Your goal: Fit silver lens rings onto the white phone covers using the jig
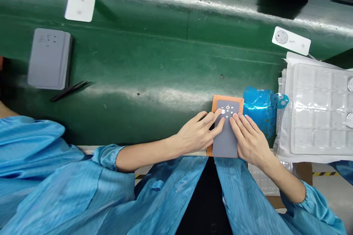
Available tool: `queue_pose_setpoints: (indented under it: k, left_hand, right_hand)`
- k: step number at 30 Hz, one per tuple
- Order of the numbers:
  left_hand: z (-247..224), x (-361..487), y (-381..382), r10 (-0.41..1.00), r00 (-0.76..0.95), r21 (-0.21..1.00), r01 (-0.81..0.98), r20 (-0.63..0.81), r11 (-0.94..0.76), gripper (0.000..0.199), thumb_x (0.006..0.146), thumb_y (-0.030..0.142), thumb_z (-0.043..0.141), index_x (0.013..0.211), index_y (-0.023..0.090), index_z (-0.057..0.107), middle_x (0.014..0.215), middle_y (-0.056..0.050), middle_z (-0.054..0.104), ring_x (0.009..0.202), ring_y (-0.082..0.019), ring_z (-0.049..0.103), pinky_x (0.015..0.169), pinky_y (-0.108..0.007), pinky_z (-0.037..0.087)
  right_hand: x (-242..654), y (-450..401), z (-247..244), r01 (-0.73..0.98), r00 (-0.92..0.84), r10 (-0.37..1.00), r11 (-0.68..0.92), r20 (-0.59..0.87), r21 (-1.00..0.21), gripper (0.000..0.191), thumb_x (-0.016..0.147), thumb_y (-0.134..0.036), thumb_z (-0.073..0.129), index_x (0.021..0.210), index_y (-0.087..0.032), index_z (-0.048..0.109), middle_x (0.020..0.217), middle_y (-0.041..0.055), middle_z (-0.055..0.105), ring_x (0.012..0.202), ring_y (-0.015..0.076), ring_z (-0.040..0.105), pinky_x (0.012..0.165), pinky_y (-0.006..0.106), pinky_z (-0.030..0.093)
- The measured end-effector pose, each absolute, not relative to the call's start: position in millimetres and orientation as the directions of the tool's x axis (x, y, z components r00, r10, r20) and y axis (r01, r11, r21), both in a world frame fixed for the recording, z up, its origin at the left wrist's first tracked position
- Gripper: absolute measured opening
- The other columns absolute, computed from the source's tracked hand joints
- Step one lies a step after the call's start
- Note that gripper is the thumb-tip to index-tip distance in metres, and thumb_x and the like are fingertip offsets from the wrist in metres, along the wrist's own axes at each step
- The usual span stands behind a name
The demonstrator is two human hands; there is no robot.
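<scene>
A dark grey phone back cover (224, 139) with a cluster of small holes near its top lies in an orange fixture plate (215, 100) at the bench's front edge. My left hand (197, 132) reaches over from the left. Its thumb and index finger rest apart on the cover beside a small round white spot (223, 111). My right hand (249, 137) lies with outstretched fingers along the cover's right side, fingertips just below the holes. Whether anything tiny is under the left fingertips cannot be made out. Blue film pieces (257, 104) lie right of the fixture.
Clear plastic trays (311, 145) with compartments are stacked at the right. At the left are stacked grey covers (46, 62) and black tweezers (70, 91). White plates stand at the upper left (79, 5) and upper right (299, 43). Another person's blue sleeve (33, 136) shows at left.
</scene>
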State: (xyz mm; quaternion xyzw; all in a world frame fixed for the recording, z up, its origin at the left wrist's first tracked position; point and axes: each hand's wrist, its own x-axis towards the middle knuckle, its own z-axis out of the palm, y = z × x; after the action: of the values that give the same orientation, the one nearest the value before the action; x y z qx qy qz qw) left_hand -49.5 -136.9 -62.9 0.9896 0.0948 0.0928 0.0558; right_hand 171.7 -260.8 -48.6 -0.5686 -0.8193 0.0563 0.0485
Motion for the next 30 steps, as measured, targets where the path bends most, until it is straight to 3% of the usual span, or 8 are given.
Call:
queue_pose_setpoints:
  k: [4,9,17,23,25,27,30]
  left_hand:
    - [-64.3,-48.8,-134.2,0.189,0.973,0.162,0.168,0.129,-0.972,0.049,0.094,0.024,0.058,0.139,0.005,0.053,0.148,-0.03,0.051,0.127,-0.037,0.056,0.101,-0.047,0.049]
    - [-65.4,-47.1,-134.1,0.168,0.982,0.074,0.162,0.084,-0.984,0.049,0.094,0.025,0.053,0.14,0.006,0.052,0.15,-0.03,0.049,0.125,-0.037,0.057,0.095,-0.047,0.051]
    - [-66.1,-50.6,-133.8,0.209,0.968,0.163,0.186,0.14,-0.969,0.05,0.097,0.031,0.058,0.14,0.006,0.055,0.15,-0.029,0.049,0.125,-0.038,0.056,0.101,-0.05,0.049]
    - [-67.7,-54.2,-132.7,0.174,0.967,0.121,0.154,0.184,-0.981,0.049,0.098,0.036,0.057,0.137,0.004,0.057,0.143,-0.028,0.056,0.118,-0.037,0.06,0.096,-0.049,0.052]
    - [-62.3,-53.3,-128.7,0.177,0.967,0.164,0.148,0.181,-0.975,0.046,0.097,0.033,0.06,0.135,0.007,0.058,0.141,-0.026,0.058,0.118,-0.036,0.059,0.1,-0.05,0.051]
    - [-52.3,-47.7,-118.9,0.195,0.957,0.262,0.135,0.216,-0.956,0.041,0.096,0.03,0.06,0.133,0.012,0.06,0.137,-0.02,0.063,0.121,-0.034,0.057,0.104,-0.051,0.049]
    - [-34.1,-24.8,-94.8,0.326,0.916,0.534,0.159,0.233,-0.83,0.036,0.098,0.031,0.06,0.131,0.019,0.061,0.125,-0.01,0.071,0.12,-0.029,0.058,0.102,-0.044,0.05]
  right_hand:
    - [171.6,-258.2,-52.2,0.926,-0.34,0.94,0.34,0.032,-0.163,0.072,0.088,-0.012,0.043,0.158,0.0,0.03,0.158,0.0233,0.045,0.15,0.0364,0.04,0.122,0.056,0.04]
    - [172.6,-254.2,-60.0,0.925,-0.318,0.945,0.327,0.073,-0.196,0.074,0.088,-0.012,0.043,0.16,-0.004,0.029,0.16,0.02,0.044,0.153,0.0335,0.036,0.124,0.056,0.037]
    - [172.0,-272.3,-67.7,0.922,-0.276,0.948,0.307,0.156,-0.235,0.073,0.089,-0.011,0.044,0.161,-0.01,0.031,0.156,0.0169,0.049,0.149,0.0307,0.044,0.122,0.053,0.043]
    - [173.2,-269.6,-74.4,0.909,-0.246,0.941,0.307,0.232,-0.283,0.062,0.093,-0.009,0.045,0.155,-0.014,0.044,0.15,0.0153,0.056,0.145,0.0297,0.048,0.116,0.051,0.05]
    - [173.9,-268.3,-72.2,0.888,-0.236,0.926,0.328,0.293,-0.322,0.056,0.094,-0.007,0.047,0.149,-0.017,0.053,0.145,0.0139,0.061,0.142,0.0288,0.053,0.113,0.049,0.053]
    - [175.4,-266.2,-65.8,0.839,-0.167,0.914,0.328,0.369,-0.434,0.047,0.096,-0.008,0.05,0.139,-0.02,0.063,0.137,0.0115,0.068,0.134,0.0281,0.061,0.109,0.047,0.056]
    - [180.1,-257.2,-53.0,0.673,0.217,0.917,0.108,0.335,-0.731,0.024,0.097,-0.024,0.06,0.115,-0.022,0.076,0.113,0.0088,0.079,0.105,0.0283,0.076,0.093,0.046,0.065]
